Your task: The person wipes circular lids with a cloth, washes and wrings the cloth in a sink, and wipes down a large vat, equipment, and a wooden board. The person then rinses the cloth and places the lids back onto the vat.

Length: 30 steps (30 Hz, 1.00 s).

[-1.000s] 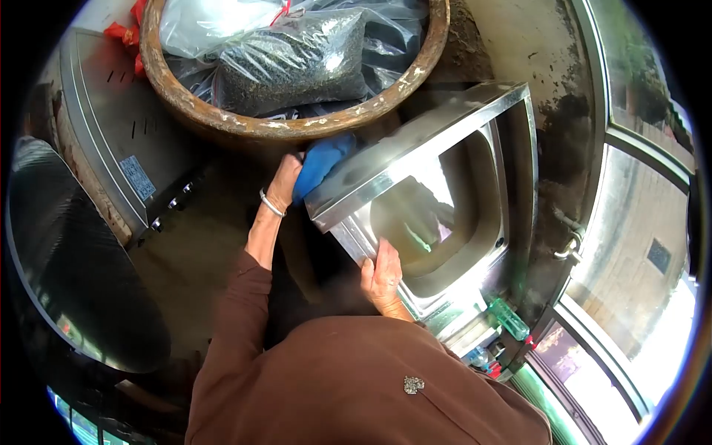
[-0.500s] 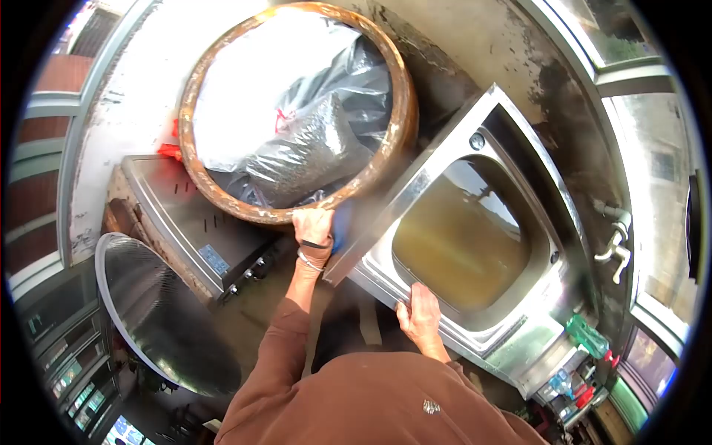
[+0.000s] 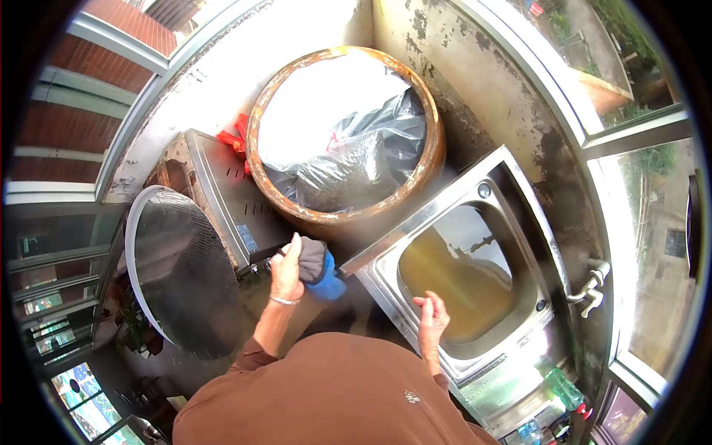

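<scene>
My left hand (image 3: 286, 273) is closed on a grey and blue cloth (image 3: 319, 273), which hangs bunched to the right of the fingers. It is in front of a large brown-rimmed jar (image 3: 343, 217) with bulging plastic bags (image 3: 345, 167) inside. My right hand (image 3: 432, 321) hovers by the near edge of a steel sink (image 3: 382, 285), its fingers loosely curled and apart, with nothing visible in them. Murky yellow-brown water (image 3: 452, 285) stands in the basin.
A steel cooker (image 3: 226, 196) lies left of the jar, with a round mesh-like disc (image 3: 182, 271) leaning near it. A tap (image 3: 591, 288) juts from the right wall. A green bottle (image 3: 565, 389) stands at lower right. Windows line both sides.
My left hand has come off the jar's rim and back toward me, with the cloth now plainly seen. My right hand has lifted off the sink's edge. The camera view has shifted.
</scene>
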Each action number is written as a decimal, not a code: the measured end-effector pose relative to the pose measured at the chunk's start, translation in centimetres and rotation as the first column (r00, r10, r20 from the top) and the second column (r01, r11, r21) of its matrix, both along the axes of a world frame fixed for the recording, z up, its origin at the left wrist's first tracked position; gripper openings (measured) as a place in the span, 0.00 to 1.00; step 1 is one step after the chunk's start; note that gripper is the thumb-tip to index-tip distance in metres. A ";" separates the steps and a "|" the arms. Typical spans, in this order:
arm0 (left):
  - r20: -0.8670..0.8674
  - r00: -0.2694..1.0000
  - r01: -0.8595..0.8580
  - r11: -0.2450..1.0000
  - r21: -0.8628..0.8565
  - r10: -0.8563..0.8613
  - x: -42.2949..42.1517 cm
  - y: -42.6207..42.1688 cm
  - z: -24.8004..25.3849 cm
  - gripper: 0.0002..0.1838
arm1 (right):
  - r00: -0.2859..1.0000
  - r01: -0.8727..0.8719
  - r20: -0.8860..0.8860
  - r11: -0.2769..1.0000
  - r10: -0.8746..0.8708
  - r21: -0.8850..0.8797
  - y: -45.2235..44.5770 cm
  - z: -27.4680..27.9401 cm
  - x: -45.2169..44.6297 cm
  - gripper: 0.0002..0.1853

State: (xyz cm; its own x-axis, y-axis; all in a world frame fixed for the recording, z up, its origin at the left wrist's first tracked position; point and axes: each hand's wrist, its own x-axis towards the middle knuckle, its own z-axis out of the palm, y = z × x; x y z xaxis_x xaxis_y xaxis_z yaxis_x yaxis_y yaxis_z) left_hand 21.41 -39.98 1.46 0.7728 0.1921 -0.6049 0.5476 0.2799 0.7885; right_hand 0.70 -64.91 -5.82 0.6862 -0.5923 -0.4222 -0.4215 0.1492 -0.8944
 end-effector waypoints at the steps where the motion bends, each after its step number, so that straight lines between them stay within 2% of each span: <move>1: 0.040 0.998 0.041 0.997 -0.060 -0.039 0.7 -0.1 2.7 0.16 | 0.981 0.029 0.190 0.997 -0.043 0.072 -1.0 4.8 3.3 0.15; 2: 0.058 0.997 0.055 0.996 -0.066 -0.051 1.8 -1.2 5.7 0.17 | 0.949 -0.023 0.313 0.979 -0.043 0.203 -1.6 6.7 5.9 0.19; 3: 0.109 0.992 0.069 0.993 -0.095 -0.059 2.8 -3.2 9.5 0.16 | 0.915 -0.123 0.402 0.923 -0.037 0.365 -1.2 9.4 9.2 0.28; 4: 0.164 0.985 0.082 0.989 -0.122 -0.062 3.8 -5.6 12.5 0.16 | 0.889 -0.267 0.453 0.882 0.070 0.387 -0.7 10.7 12.1 0.37; 6: 0.329 0.907 0.321 0.937 -0.141 -0.261 4.8 -9.4 15.0 0.23 | 0.861 -0.451 0.478 0.696 0.174 0.559 0.8 12.0 16.6 0.48; 7: 0.435 0.699 0.555 0.814 0.171 -0.568 5.4 -11.2 15.1 0.27 | 0.802 -0.542 0.596 0.462 0.036 0.702 1.8 13.2 19.2 0.51; 8: 0.419 0.398 0.659 0.572 0.488 -0.816 6.3 -12.3 15.2 0.32 | 0.875 -0.343 0.469 0.535 -0.116 0.772 2.7 12.1 20.6 0.46; 10: 0.398 -0.074 0.401 0.338 0.852 -0.915 7.4 -12.6 15.8 0.39 | 0.780 -0.321 0.539 0.535 -0.319 0.781 0.5 11.7 23.7 0.34; 11: 0.437 -0.245 0.317 0.354 0.880 -0.866 9.9 -11.6 16.4 0.37 | 0.726 -0.312 0.568 0.550 -0.388 0.775 -1.1 12.2 25.5 0.28; 12: 0.396 -0.222 0.157 0.368 0.916 -0.891 11.8 -9.3 16.0 0.30 | 0.688 -0.294 0.598 0.595 -0.412 0.748 -3.4 13.7 27.8 0.21; 13: 0.501 0.039 0.095 0.502 0.860 -0.865 13.8 -6.4 13.2 0.24 | 0.699 -0.199 0.640 0.773 -0.319 0.602 -6.4 12.8 29.2 0.19; 14: 0.469 0.509 0.201 0.629 0.751 -0.722 15.2 -3.7 11.0 0.20 | 0.719 -0.099 0.658 0.904 -0.223 0.415 -9.5 11.5 30.4 0.16; 15: 0.513 0.658 -0.020 0.668 0.743 -0.551 17.6 -1.7 8.4 0.18 | 0.748 0.024 0.619 0.941 -0.241 0.338 -11.6 10.6 32.3 0.15; 16: 0.503 0.747 -0.154 0.623 0.767 -0.435 20.9 2.7 0.9 0.28 | 0.769 0.138 0.584 0.960 -0.260 0.245 -13.6 9.8 34.7 0.14; 17: 0.252 0.876 -0.055 0.434 0.899 -0.411 22.7 6.3 -3.9 0.35 | 0.839 0.138 0.494 0.968 -0.227 0.210 -15.6 8.6 36.5 0.13; 18: 0.004 0.948 0.079 0.245 0.966 -0.318 24.6 8.8 -8.0 0.41 | 0.894 0.128 0.406 0.977 -0.188 0.172 -17.4 7.5 39.0 0.13; 19: -0.026 0.966 0.091 0.244 0.966 -0.256 26.0 10.7 -12.4 0.46 | 0.931 0.097 0.331 0.978 -0.154 0.185 -18.3 6.7 41.5 0.12; 20: -0.058 0.979 0.105 0.241 0.965 -0.194 27.1 12.2 -16.2 0.51 | 0.972 0.134 0.165 0.974 -0.165 0.183 -19.4 4.7 44.0 0.16; 21: 0.006 0.986 0.063 0.410 0.910 -0.166 28.3 13.2 -19.1 0.51 | 0.986 0.112 0.101 0.978 -0.130 0.174 -20.1 2.3 46.3 0.18; 22: -0.007 0.990 0.070 0.454 0.888 -0.140 29.0 12.7 -17.7 0.47 | 0.995 0.089 0.035 0.982 -0.096 0.168 -20.9 -0.6 48.8 0.21; 23: -0.056 0.991 0.105 0.431 0.896 -0.125 29.3 11.9 -15.9 0.45 | 1.000 0.030 -0.012 0.987 -0.028 0.160 -21.8 -4.6 51.1 0.24; 24: -0.107 0.988 0.143 0.406 0.903 -0.109 29.6 11.2 -14.4 0.42 | 0.994 -0.051 -0.077 0.963 0.074 0.266 -21.3 -6.9 53.0 0.28; 26: -0.093 0.992 0.116 0.377 0.919 -0.080 29.7 10.7 -14.0 0.38 | 0.984 -0.131 -0.111 0.987 0.142 0.095 -20.9 -11.4 56.8 0.32; 27: -0.041 0.995 0.072 0.365 0.928 -0.092 29.7 10.8 -14.8 0.38 | 0.971 -0.094 -0.208 0.990 0.115 0.105 -20.8 -10.7 58.7 0.35; 28: -0.048 0.995 0.077 0.346 0.935 -0.090 29.7 11.0 -15.4 0.38 | 0.948 -0.163 -0.237 0.964 0.212 0.211 -20.4 -9.3 60.5 0.40; 30: -0.075 0.995 0.095 0.390 0.916 -0.065 30.0 10.6 -14.6 0.37 | 0.887 -0.265 -0.340 0.948 0.311 0.177 -19.8 -9.9 65.6 0.41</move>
